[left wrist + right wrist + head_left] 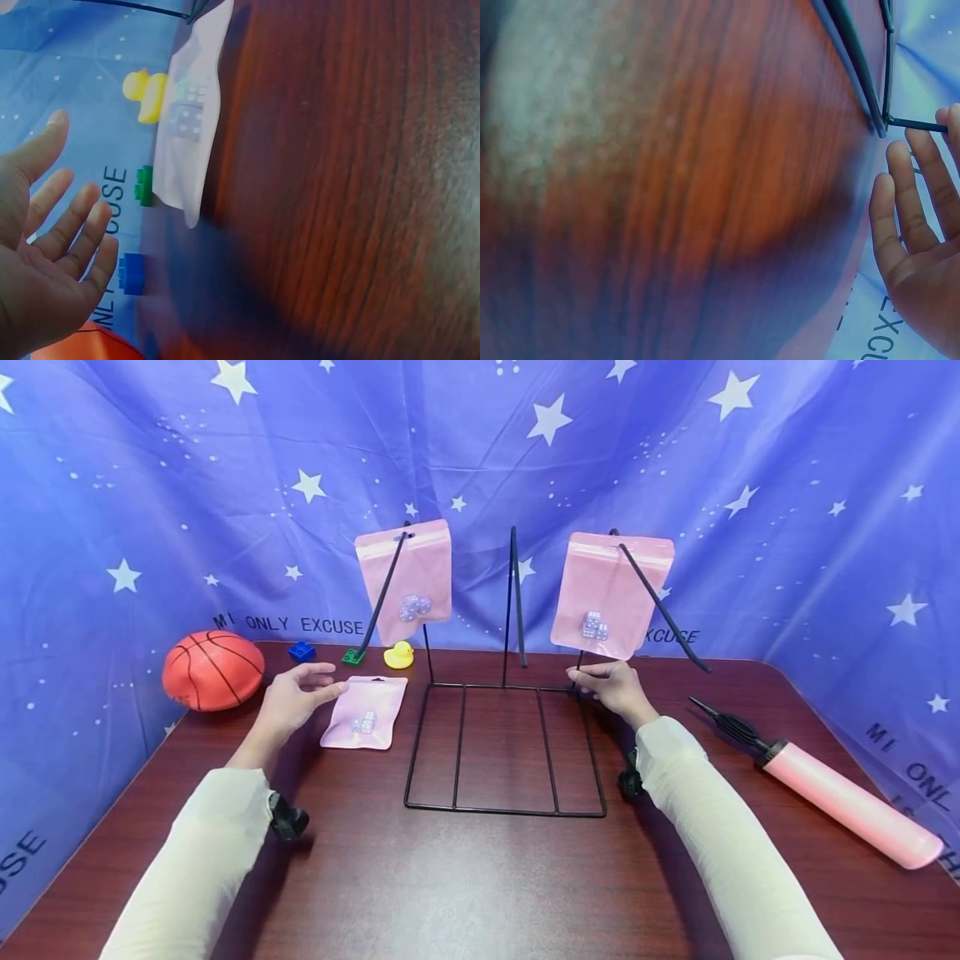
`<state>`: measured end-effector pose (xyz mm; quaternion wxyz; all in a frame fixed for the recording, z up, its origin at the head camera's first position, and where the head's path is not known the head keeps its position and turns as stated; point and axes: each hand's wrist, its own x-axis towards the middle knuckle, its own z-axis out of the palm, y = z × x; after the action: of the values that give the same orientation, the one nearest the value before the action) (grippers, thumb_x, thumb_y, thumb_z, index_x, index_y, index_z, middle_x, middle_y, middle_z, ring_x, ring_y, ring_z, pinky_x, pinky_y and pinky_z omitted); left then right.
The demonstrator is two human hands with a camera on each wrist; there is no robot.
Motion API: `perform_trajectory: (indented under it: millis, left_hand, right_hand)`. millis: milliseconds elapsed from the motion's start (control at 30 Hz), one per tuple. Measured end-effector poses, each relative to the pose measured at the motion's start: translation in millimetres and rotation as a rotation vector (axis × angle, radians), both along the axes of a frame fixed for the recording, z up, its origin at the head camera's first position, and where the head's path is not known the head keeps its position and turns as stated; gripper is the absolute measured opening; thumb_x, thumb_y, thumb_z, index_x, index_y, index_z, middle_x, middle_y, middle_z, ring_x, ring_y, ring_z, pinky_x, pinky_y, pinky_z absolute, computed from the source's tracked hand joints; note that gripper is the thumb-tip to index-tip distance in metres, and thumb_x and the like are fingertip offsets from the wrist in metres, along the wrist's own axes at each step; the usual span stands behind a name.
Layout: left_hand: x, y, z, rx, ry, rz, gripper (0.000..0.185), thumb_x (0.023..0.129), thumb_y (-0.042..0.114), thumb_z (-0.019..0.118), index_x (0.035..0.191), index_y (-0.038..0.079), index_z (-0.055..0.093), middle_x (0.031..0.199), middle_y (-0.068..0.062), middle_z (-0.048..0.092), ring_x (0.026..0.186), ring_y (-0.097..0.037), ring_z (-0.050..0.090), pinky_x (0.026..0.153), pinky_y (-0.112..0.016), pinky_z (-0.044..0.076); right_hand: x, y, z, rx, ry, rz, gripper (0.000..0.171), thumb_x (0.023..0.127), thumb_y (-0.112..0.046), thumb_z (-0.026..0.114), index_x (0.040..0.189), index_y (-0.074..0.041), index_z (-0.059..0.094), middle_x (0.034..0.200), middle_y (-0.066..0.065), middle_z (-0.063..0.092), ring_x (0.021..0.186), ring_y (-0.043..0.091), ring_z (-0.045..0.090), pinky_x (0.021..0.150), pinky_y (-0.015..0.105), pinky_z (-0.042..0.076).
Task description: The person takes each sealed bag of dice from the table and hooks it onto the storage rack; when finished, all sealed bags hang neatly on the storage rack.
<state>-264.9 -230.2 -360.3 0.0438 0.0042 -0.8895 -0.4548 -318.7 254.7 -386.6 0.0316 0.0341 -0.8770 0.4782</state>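
Head view: right hand [615, 685] pinches upright [919, 124] of black rack [506, 812], grip narrow, probably for keeping it steady. Left hand [294, 702] has grip wide, close to flat pink pouch [366, 708] on worktop [450, 893], at nine o'clock of rack. Left pouch [431, 568] and right pouch [581, 577] hang by top holes, so dice [415, 607] settle low. Near ten o'clock: duck [399, 656], green brick [351, 657], blue brick [302, 652], ball [213, 670]. Toward four o'clock: pump [847, 802]. Left hook [386, 587] partly hides green brick.
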Motion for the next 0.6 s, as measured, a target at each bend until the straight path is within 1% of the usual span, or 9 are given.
perform_trajectory:
  millis: [67,167,400,600]
  left_hand:
    - [-1.0,1.4,-2.4,-0.022,-0.021,0.018,0.055,0.098,0.025,0.071,0.141,-0.004,0.054,0.129,-0.028,0.062,0.12,-0.042,0.059,0.105,-0.05,0.046]
    - [-3.6,4.2,-5.3,-0.042,-0.058,0.029,0.058,0.098,0.029,0.069,0.143,-0.004,0.052,0.132,-0.03,0.06,0.124,-0.044,0.056,0.106,-0.052,0.046]
    - [-9.5,7.8,-11.1,-0.067,-0.155,0.053,0.071,0.097,0.037,0.068,0.148,-0.007,0.044,0.14,-0.032,0.053,0.132,-0.047,0.049,0.11,-0.053,0.041]
    - [-11.7,6.3,-13.6,-0.096,-0.206,0.072,0.073,0.098,0.039,0.067,0.148,-0.009,0.043,0.14,-0.034,0.052,0.132,-0.047,0.048,0.111,-0.053,0.04]
  right_hand:
    - [0.2,-1.1,-0.1,0.001,-0.002,0.003,0.035,0.096,-0.026,0.073,0.119,0.0,0.074,0.092,0.014,0.076,0.077,0.011,0.066,0.067,0.022,0.054]
    - [0.2,-1.4,-0.4,0.002,-0.009,-0.001,0.034,0.097,-0.026,0.072,0.119,0.0,0.074,0.094,0.017,0.076,0.078,0.013,0.066,0.067,0.022,0.055]
    - [1.0,-1.9,0.8,0.013,-0.019,-0.016,0.037,0.096,-0.029,0.073,0.119,0.0,0.074,0.095,0.016,0.076,0.081,0.014,0.067,0.069,0.023,0.055]
    - [1.8,-2.9,1.0,0.01,-0.017,-0.019,0.034,0.097,-0.027,0.072,0.119,-0.001,0.075,0.097,0.017,0.076,0.078,0.011,0.066,0.067,0.022,0.055]
